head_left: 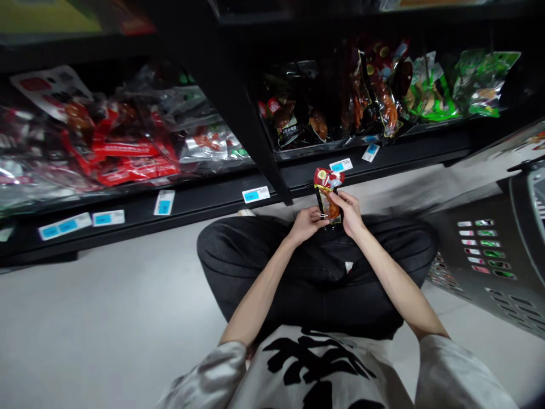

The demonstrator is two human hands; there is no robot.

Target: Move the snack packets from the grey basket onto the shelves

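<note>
Head view: one red-topped, black-edged plastic packet is off the black shelf, where similar glossy packets lie; whether it is opened, I cannot tell. My left grip pinches its lower left edge; my right grip clamps its right side, thumb across the front. Ahead of both is the shelf; a grey slotted plastic basket stands to their right.
</note>
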